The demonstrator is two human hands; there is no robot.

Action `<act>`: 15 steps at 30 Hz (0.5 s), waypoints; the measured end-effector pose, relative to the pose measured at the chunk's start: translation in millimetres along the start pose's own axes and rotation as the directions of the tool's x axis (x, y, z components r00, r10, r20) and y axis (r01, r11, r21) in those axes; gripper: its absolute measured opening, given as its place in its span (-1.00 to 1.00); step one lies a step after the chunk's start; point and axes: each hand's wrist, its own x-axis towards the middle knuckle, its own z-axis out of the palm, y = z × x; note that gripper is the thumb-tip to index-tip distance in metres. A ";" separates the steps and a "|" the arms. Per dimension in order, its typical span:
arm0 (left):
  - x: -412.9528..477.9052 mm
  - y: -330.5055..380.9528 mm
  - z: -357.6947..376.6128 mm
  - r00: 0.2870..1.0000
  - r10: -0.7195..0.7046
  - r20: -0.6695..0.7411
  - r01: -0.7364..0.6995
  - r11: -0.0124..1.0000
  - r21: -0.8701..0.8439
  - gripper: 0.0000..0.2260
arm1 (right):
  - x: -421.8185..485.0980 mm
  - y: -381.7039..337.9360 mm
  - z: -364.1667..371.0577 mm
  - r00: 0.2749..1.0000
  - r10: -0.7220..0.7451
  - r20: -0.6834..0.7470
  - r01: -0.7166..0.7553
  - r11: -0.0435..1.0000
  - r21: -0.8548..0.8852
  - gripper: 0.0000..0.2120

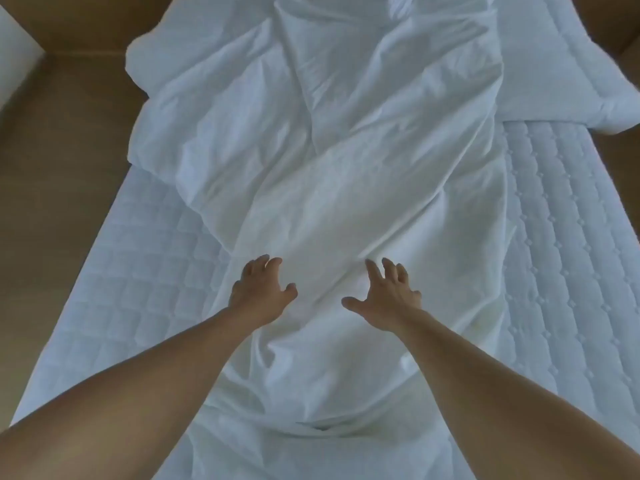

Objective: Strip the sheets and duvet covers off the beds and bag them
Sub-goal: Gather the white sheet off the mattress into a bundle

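Note:
A crumpled white sheet (329, 174) lies bunched lengthwise down the middle of the bed, from the near edge to the far end. Under it the quilted mattress pad (117, 299) shows bare on both sides. My left hand (261, 289) and my right hand (384, 296) reach out side by side over the sheet's middle, fingers spread and curled, holding nothing. Whether the fingertips touch the cloth is unclear.
A white quilted duvet or pillow (561, 71) lies at the far right corner of the bed. Brown floor (62, 161) runs along the left side, with a white object (17, 53) at the far left edge. More brown floor shows at the top right.

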 end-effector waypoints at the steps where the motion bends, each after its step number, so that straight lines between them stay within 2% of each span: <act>1: 9.1 -8.5 6.7 0.999 -0.031 -0.019 0.031 0.999 0.011 -0.37 | 9.8 0.3 7.6 1.000 0.022 -0.007 -0.022 1.000 0.001 -0.07; 6: 55.7 -41.9 33.4 0.979 -0.183 -0.090 0.190 0.979 0.073 -0.24 | 55.1 -2.6 32.8 0.974 0.210 -0.089 -0.204 0.977 0.069 -0.02; 9: 78.0 -48.3 39.4 0.957 -0.244 -0.153 0.248 0.969 0.001 -0.12 | 79.1 -4.0 34.9 0.932 0.332 -0.149 -0.320 0.942 0.096 0.12; 11: 90.1 -49.4 41.0 0.942 -0.301 -0.147 0.294 0.953 -0.069 -0.03 | 90.7 -1.5 33.2 0.899 0.404 -0.168 -0.387 0.914 0.125 0.23; 15: 106.1 -43.8 43.3 0.921 -0.365 -0.137 0.325 0.913 -0.248 0.05 | 105.2 3.9 32.0 0.863 0.487 -0.137 -0.457 0.867 0.198 0.33</act>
